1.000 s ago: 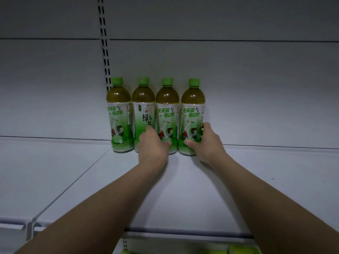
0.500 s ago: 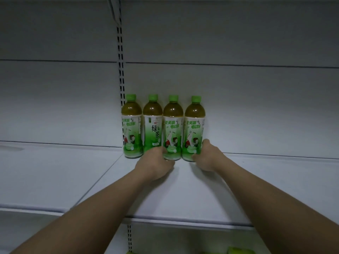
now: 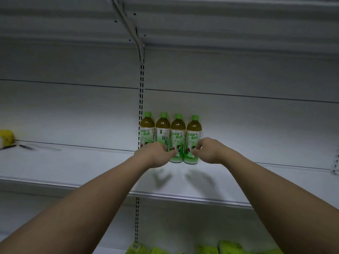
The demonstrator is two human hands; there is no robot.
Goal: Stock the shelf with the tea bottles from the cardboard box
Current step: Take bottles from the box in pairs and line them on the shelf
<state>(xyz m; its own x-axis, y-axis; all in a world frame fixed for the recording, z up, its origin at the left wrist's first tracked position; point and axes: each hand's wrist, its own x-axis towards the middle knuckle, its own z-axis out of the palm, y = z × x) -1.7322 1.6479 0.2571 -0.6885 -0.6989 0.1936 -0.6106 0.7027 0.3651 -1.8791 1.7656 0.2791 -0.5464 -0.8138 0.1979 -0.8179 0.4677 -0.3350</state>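
Both hands have drawn back slightly from the four tea bottles (image 3: 170,138), which stand upright in a touching row at the shelf's (image 3: 91,167) back. Left hand (image 3: 156,154) and right hand (image 3: 207,151) seem loosely curled, fingertips perhaps touching labels.

Four bottles (image 3: 170,138) stand side by side at the back of the shelf (image 3: 91,167), just right of the upright (image 3: 141,99); both hands (image 3: 209,152) before them.

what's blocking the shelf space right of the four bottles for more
Nothing visible. The white metal shelf lies bare to the right of the four green-capped tea bottles; only the right hand hovers at the rightmost bottle.
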